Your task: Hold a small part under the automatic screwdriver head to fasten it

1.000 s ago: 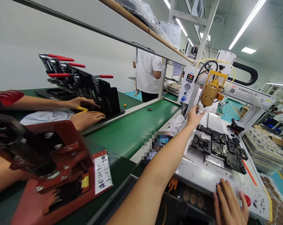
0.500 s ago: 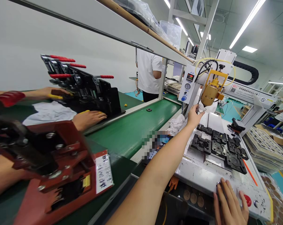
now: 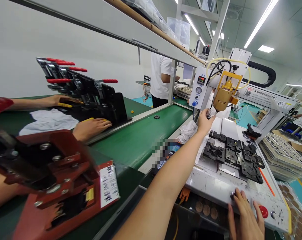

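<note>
Factory line under strip lights, a green conveyor belt [image 3: 140, 140] running left of a white dispensing machine surface [image 3: 211, 183]. The person's left hand [image 3: 205, 120] is stretched far out, fingers pinched closed on a small pale wad [image 3: 211, 112] pressed right under the tip of the yellow dispensing head [image 3: 224, 94]; it looks like a crumpled wipe, whitish and greyed. Against a second ago the hand sits a touch higher and tighter under the nozzle, the wad touching the tip, so the wiping looks to be in its middle rather than finished. The right hand [image 3: 244, 216] lies at the machine's front edge, fingers spread and flat, fingertips by a small metal button [image 3: 232, 195], holding nothing; it has shifted little. A red button [image 3: 263, 211] sits just beside it. Black fixtures [image 3: 232, 155] fill the plate between the two hands. Further out, a crumpled white cloth [image 3: 188, 130] lies near the belt's edge. Across the belt a co-worker's hands [image 3: 90, 126] rest by a black clamp jig [image 3: 90, 96] with red handles. A red fixture [image 3: 60, 180] blurs in the near left corner.
</note>
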Motion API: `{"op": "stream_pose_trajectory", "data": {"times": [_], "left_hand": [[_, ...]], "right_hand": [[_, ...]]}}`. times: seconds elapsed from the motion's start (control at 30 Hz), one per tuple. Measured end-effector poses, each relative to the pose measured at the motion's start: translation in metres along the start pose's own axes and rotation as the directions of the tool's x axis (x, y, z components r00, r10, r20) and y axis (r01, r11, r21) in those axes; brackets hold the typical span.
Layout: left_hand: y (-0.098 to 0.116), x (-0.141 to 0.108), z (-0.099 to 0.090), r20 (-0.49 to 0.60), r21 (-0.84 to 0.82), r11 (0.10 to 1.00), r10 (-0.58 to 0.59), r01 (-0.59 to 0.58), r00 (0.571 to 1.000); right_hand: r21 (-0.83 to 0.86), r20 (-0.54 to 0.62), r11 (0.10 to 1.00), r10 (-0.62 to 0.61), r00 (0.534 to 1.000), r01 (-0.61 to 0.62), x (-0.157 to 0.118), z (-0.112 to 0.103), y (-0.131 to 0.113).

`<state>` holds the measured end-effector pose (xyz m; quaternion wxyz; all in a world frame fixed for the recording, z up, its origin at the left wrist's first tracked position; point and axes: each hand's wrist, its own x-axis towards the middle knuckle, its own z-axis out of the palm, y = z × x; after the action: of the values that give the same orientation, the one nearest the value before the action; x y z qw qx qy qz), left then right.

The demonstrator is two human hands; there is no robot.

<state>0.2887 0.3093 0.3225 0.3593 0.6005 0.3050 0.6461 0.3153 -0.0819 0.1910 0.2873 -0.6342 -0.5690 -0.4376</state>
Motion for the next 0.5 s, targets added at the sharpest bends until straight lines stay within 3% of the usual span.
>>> {"op": "stream_pose_trajectory", "data": {"times": [0.23, 0.5], "left_hand": [[-0.009, 0.015, -0.016, -0.203, 0.01, 0.989, -0.142, 0.147, 0.969], [-0.032, 0.029, -0.009, -0.152, 0.318, 0.899, -0.267, 0.303, 0.952]], "right_hand": [[0.001, 0.041, 1.0, -0.005, 0.999, 0.005, 0.004, -0.005, -0.002], [0.056, -0.002, 0.998, 0.039, 0.999, -0.039, -0.001, 0.002, -0.005]]}}
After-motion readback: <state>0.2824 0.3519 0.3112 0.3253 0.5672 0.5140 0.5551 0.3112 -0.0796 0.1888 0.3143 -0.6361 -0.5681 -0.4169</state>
